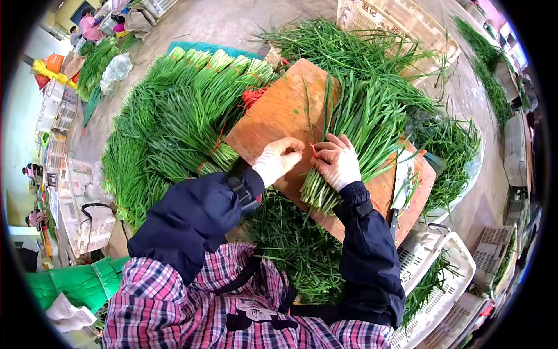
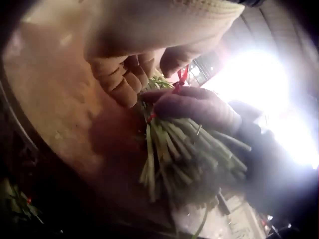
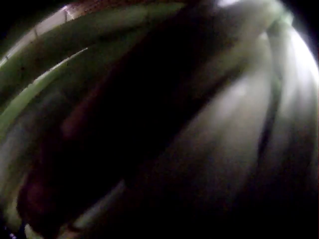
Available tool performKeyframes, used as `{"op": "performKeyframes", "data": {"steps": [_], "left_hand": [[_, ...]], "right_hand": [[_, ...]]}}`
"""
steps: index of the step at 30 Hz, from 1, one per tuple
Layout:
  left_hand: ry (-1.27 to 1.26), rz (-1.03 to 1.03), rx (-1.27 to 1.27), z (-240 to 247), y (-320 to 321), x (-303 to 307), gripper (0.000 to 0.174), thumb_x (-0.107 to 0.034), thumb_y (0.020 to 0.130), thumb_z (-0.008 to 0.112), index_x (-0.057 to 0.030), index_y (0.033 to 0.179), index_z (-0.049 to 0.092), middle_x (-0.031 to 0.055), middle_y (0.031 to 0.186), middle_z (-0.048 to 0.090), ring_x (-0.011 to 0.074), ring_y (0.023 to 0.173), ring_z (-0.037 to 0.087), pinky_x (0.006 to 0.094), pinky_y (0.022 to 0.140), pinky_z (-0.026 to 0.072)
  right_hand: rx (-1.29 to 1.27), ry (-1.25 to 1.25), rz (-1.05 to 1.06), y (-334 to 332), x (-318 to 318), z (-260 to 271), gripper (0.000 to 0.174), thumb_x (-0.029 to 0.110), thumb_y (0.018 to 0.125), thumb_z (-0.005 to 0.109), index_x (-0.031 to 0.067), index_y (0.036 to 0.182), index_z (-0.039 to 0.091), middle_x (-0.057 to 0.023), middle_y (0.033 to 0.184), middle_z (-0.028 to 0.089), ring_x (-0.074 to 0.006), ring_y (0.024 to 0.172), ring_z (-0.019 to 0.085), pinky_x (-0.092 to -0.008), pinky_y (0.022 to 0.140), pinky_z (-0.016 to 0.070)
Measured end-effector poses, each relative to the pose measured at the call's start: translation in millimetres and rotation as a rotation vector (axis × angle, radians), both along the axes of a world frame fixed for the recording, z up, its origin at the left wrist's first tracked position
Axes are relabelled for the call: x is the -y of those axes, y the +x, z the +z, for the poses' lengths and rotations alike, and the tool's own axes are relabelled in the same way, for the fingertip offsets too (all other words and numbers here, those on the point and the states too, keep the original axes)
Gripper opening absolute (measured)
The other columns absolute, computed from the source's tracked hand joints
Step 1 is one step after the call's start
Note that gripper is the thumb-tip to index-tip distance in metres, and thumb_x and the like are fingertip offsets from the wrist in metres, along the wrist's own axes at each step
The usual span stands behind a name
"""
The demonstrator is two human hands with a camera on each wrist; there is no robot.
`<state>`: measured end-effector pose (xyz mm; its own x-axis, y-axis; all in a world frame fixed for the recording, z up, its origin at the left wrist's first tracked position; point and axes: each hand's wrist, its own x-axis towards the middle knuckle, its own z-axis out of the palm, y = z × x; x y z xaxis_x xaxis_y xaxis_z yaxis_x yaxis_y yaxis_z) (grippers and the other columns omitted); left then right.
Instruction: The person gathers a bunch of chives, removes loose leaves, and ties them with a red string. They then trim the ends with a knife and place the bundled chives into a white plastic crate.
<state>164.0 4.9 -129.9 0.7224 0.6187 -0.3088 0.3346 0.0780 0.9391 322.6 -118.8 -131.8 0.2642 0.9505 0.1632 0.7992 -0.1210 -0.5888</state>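
A bundle of green chives [image 1: 354, 131] lies on a wooden cutting board [image 1: 279, 110]. My gloved right hand [image 1: 339, 161] grips the bundle near its cut stems [image 2: 174, 149]. A red band [image 1: 313, 149] runs between my two hands over the stems, seen again as the red band [image 2: 180, 79] in the left wrist view. My gloved left hand [image 1: 278, 158] has its fingers [image 2: 124, 82] curled and pinches the band's end. The right wrist view shows only blurred green stalks [image 3: 45, 94] pressed close to the lens.
Tied chive bundles [image 1: 192, 110] are stacked to the left of the board. Loose chives [image 1: 447, 145] lie on the right, trimmings [image 1: 290, 238] in front. A cleaver [image 1: 402, 186] rests on the board's right edge. White plastic crates [image 1: 442, 273] stand at the right, cardboard [image 1: 401, 23] behind.
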Motion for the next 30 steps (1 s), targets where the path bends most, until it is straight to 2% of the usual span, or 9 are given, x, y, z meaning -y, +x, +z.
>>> {"op": "performKeyframes", "data": {"steps": [4, 7, 8, 11, 15, 18, 23, 25, 30], "left_hand": [[0.314, -0.063, -0.064, 22.6, 8.3, 18.3, 0.017, -0.011, 0.083, 0.07, -0.0083, 0.098, 0.064, 0.0046, 0.088, 0.063, 0.0132, 0.084, 0.059, 0.0291, 0.077, 0.0501], [0.158, -0.037, 0.081, 9.7, 12.4, 12.9, 0.023, -0.008, 0.082, 0.069, -0.0068, 0.104, 0.062, 0.0041, 0.089, 0.063, 0.0132, 0.082, 0.06, 0.0288, 0.077, 0.0506], [0.157, -0.082, 0.086, 5.9, 10.0, 10.1, 0.034, -0.008, 0.086, 0.066, -0.0056, 0.119, 0.058, 0.0015, 0.098, 0.062, 0.0106, 0.087, 0.059, 0.027, 0.08, 0.0494], [0.072, -0.139, 0.162, 8.6, 9.6, 5.7, 0.036, -0.008, 0.087, 0.064, -0.0051, 0.122, 0.057, 0.0016, 0.099, 0.062, 0.0111, 0.088, 0.059, 0.0269, 0.081, 0.0491], [0.031, -0.146, 0.079, 11.1, 14.5, 7.6, 0.018, -0.012, 0.089, 0.064, -0.0039, 0.106, 0.063, -0.0005, 0.086, 0.062, 0.0084, 0.077, 0.058, 0.0248, 0.071, 0.0499], [0.157, -0.107, -0.021, 13.8, 16.5, 8.0, 0.007, -0.01, 0.089, 0.064, -0.0033, 0.092, 0.066, -0.0004, 0.079, 0.064, 0.0084, 0.076, 0.057, 0.0264, 0.07, 0.0496], [-0.219, -0.042, 0.067, 22.5, 26.3, 16.0, 0.006, -0.012, 0.09, 0.065, -0.0063, 0.088, 0.067, -0.0025, 0.078, 0.063, 0.0055, 0.068, 0.054, 0.0226, 0.062, 0.0462], [-0.181, -0.04, 0.223, 16.0, 35.3, 18.6, 0.006, -0.012, 0.089, 0.066, -0.0068, 0.088, 0.067, -0.003, 0.076, 0.063, 0.0042, 0.064, 0.053, 0.0215, 0.058, 0.0447], [-0.256, -0.003, 0.079, 19.7, 39.6, 23.6, 0.007, -0.015, 0.086, 0.069, -0.0078, 0.088, 0.067, -0.0013, 0.072, 0.064, 0.0045, 0.054, 0.053, 0.0217, 0.05, 0.0438]], "right_hand": [[0.0, -0.009, -0.007, -1.1, 1.3, -1.3, 0.014, 0.02, 0.073, 0.073, 0.0138, 0.085, 0.075, 0.0021, 0.106, 0.069, -0.027, 0.125, 0.05, -0.0486, 0.113, 0.0251], [0.008, -0.001, -0.001, -0.3, -0.4, -2.0, 0.014, 0.021, 0.073, 0.073, 0.0139, 0.086, 0.075, 0.0025, 0.105, 0.069, -0.0266, 0.125, 0.05, -0.0489, 0.113, 0.0251], [0.01, 0.001, 0.001, 0.0, 0.2, -2.9, 0.014, 0.022, 0.074, 0.073, 0.014, 0.086, 0.075, 0.0026, 0.105, 0.069, -0.0265, 0.125, 0.05, -0.0489, 0.113, 0.0252], [0.0, 0.015, 0.001, 0.0, 1.1, -7.1, 0.015, 0.023, 0.074, 0.073, 0.0137, 0.085, 0.074, 0.003, 0.104, 0.069, -0.0261, 0.125, 0.05, -0.0491, 0.113, 0.0254], [0.003, 0.015, 0.012, 0.2, 2.0, -3.3, 0.013, 0.023, 0.074, 0.073, 0.0132, 0.083, 0.073, 0.0028, 0.103, 0.07, -0.0261, 0.124, 0.051, -0.0488, 0.113, 0.026], [0.016, 0.031, 0.012, 0.3, 1.2, -4.0, 0.011, 0.021, 0.074, 0.072, 0.013, 0.081, 0.072, 0.0025, 0.102, 0.07, -0.0262, 0.123, 0.051, -0.0487, 0.112, 0.0271], [0.043, 0.095, 0.038, 8.2, -1.2, -4.0, 0.023, 0.017, 0.072, 0.066, 0.0088, 0.092, 0.071, -0.005, 0.106, 0.068, -0.0269, 0.12, 0.054, -0.0475, 0.109, 0.0318], [-0.006, 0.133, 0.101, 20.5, 1.3, 18.5, 0.031, 0.015, 0.069, 0.067, 0.0066, 0.099, 0.068, -0.0086, 0.107, 0.067, -0.0298, 0.114, 0.056, -0.0437, 0.104, 0.0392], [-0.226, 0.284, -0.189, 43.4, 60.3, 94.7, 0.026, 0.009, 0.076, 0.068, 0.0048, 0.102, 0.068, -0.0127, 0.11, 0.065, -0.0295, 0.107, 0.06, -0.0379, 0.093, 0.0465]]}}
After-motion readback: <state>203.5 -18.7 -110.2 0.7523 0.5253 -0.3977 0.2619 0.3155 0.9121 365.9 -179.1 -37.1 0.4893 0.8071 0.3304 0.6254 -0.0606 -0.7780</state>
